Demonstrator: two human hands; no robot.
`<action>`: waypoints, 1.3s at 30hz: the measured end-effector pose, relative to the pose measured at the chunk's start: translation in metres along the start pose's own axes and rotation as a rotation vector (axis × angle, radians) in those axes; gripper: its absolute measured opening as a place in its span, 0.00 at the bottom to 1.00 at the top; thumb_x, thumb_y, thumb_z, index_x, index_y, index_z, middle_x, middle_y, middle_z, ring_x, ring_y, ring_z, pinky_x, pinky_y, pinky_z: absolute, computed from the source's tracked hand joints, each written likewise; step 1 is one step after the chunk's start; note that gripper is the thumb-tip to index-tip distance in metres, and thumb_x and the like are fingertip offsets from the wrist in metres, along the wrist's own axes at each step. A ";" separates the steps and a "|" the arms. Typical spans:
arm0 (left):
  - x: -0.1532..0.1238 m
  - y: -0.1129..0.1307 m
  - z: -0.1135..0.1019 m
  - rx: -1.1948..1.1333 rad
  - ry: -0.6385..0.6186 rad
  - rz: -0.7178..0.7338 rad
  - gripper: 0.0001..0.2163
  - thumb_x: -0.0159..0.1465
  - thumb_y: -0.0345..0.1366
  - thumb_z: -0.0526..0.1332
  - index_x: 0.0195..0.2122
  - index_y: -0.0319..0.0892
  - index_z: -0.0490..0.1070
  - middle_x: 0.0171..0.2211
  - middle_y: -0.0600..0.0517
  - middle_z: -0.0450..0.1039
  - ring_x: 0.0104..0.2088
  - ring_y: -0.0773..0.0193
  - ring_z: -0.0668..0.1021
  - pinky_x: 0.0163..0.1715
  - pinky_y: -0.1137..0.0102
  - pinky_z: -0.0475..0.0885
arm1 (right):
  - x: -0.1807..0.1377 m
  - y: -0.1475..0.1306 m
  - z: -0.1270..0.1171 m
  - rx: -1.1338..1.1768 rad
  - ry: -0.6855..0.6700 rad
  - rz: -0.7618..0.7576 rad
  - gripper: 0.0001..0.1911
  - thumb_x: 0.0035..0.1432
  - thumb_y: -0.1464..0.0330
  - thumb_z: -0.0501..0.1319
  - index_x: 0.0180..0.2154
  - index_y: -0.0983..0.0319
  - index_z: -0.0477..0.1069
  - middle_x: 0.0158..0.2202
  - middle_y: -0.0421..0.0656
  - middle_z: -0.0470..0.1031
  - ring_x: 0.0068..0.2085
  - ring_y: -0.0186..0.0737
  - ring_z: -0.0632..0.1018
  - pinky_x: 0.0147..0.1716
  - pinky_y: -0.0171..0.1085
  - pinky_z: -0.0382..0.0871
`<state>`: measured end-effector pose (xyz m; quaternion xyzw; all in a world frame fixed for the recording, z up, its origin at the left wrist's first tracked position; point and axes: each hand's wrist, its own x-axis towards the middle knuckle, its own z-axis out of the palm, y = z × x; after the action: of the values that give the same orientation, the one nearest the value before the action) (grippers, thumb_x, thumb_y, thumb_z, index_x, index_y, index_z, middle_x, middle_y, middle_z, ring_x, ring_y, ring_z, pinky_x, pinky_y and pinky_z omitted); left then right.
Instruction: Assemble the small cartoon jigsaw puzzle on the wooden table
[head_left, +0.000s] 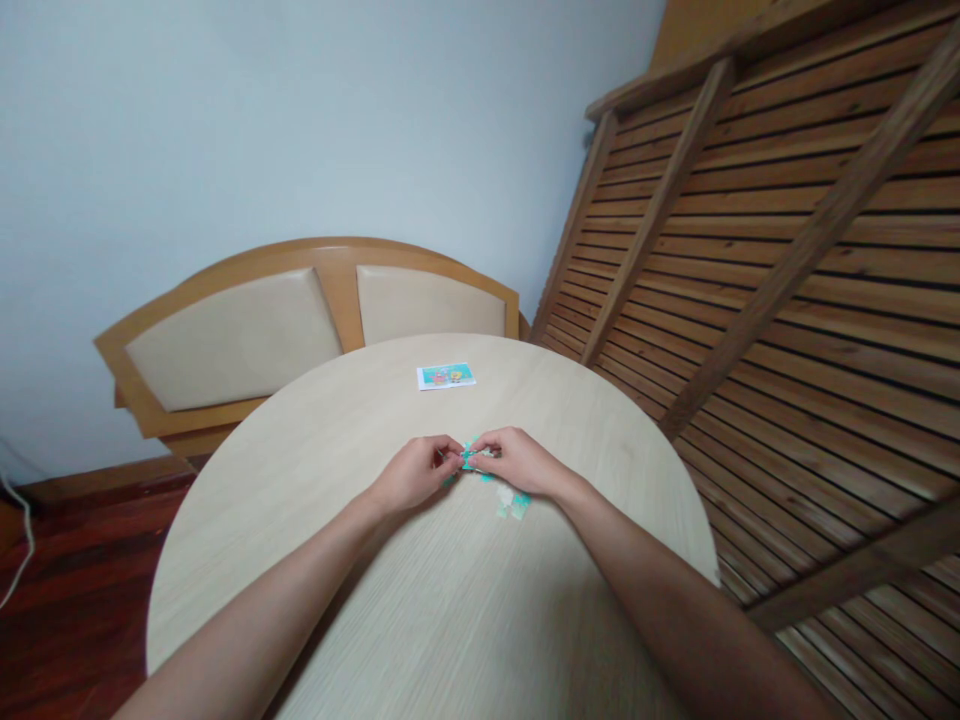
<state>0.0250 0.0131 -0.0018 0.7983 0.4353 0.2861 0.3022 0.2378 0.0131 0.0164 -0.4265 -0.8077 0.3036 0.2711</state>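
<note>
Over the middle of the table, my left hand (424,472) and my right hand (519,460) meet fingertip to fingertip. Both are closed in a pinch on small teal jigsaw puzzle pieces (468,458), partly hidden by the fingers. Whether those pieces are joined, I cannot tell. Just below my right hand lie several loose puzzle pieces (517,505), pale green and whitish. A bit of another teal piece shows under the left fingers. Beyond my hands, a picture card (448,376) with cartoon figures on a teal ground lies flat.
The round, light wood table (315,560) fills the front. Behind it stands a wooden headboard (341,290) with cream padded panels, against a pale wall (300,120). A slatted wooden frame (750,260) leans at the right. A white cable (28,530) hangs at the far left.
</note>
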 end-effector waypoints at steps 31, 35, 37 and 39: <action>0.001 -0.001 0.004 -0.013 0.081 -0.022 0.11 0.66 0.42 0.57 0.36 0.40 0.74 0.30 0.50 0.77 0.29 0.63 0.75 0.29 0.72 0.65 | 0.004 0.014 0.005 0.214 0.047 -0.007 0.11 0.59 0.67 0.65 0.43 0.63 0.80 0.39 0.47 0.83 0.41 0.42 0.82 0.42 0.38 0.75; 0.000 0.001 0.004 -0.029 0.045 0.008 0.13 0.66 0.43 0.57 0.37 0.40 0.74 0.31 0.49 0.77 0.29 0.63 0.75 0.30 0.71 0.65 | 0.004 0.010 0.007 0.204 0.029 -0.025 0.14 0.59 0.61 0.66 0.42 0.63 0.80 0.38 0.46 0.83 0.40 0.41 0.82 0.40 0.36 0.74; 0.000 0.002 0.004 -0.034 0.042 0.008 0.13 0.66 0.44 0.57 0.37 0.40 0.75 0.32 0.49 0.78 0.29 0.62 0.75 0.30 0.71 0.65 | 0.003 0.008 0.007 0.190 0.036 -0.016 0.15 0.59 0.59 0.66 0.42 0.63 0.80 0.35 0.46 0.83 0.37 0.40 0.82 0.37 0.35 0.73; 0.001 0.003 0.005 -0.044 0.047 -0.007 0.13 0.65 0.44 0.57 0.36 0.40 0.75 0.31 0.49 0.77 0.29 0.62 0.75 0.30 0.71 0.65 | 0.003 0.006 0.006 0.174 0.043 -0.017 0.15 0.59 0.59 0.66 0.41 0.63 0.80 0.34 0.45 0.83 0.36 0.39 0.81 0.36 0.34 0.72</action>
<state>0.0304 0.0111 -0.0028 0.7830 0.4389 0.3132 0.3103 0.2355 0.0170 0.0082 -0.4010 -0.7759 0.3611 0.3269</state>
